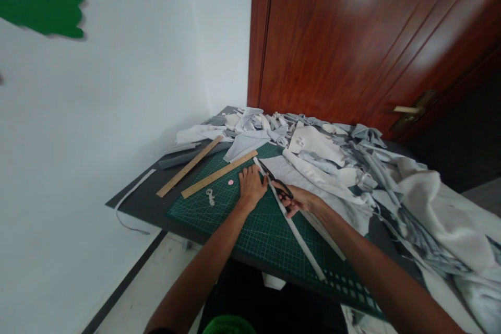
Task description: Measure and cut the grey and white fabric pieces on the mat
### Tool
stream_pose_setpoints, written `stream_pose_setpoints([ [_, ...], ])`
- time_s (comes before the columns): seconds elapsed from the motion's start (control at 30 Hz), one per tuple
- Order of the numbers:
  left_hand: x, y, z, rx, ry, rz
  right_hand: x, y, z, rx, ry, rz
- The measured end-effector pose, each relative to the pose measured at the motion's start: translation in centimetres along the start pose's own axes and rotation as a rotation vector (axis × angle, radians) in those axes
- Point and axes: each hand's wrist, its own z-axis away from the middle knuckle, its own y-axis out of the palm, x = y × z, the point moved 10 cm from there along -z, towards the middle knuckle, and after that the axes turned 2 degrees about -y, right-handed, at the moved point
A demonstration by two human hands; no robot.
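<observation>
My right hand (299, 199) is closed round the handles of black scissors (274, 180), whose blades point up and left along a long white fabric strip (291, 224). The strip lies diagonally on a green cutting mat (250, 229). My left hand (250, 185) lies flat on the mat just left of the strip, fingers together and pressing near the strip's upper end. A larger piece of white fabric (285, 169) lies right of the scissors.
Two wooden rulers (190, 167) (219, 174) lie at the mat's upper left. A pink disc (230, 182) and a small white scrap (210, 196) sit on the mat. Heaps of grey and white cloth (352, 162) cover the table's back and right. A wooden door (352, 36) stands behind.
</observation>
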Motion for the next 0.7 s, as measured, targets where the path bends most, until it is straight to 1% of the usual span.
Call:
stream_pose_setpoints([
  [0.37, -0.1, 0.0, 0.1, 0.018, 0.008, -0.006, 0.6, 0.6, -1.2, 0.041, -0.031, -0.052],
  [0.7, -0.1, 0.1, 0.0, 0.019, 0.008, -0.009, 0.9, 0.7, -1.5, 0.071, -0.050, -0.005],
])
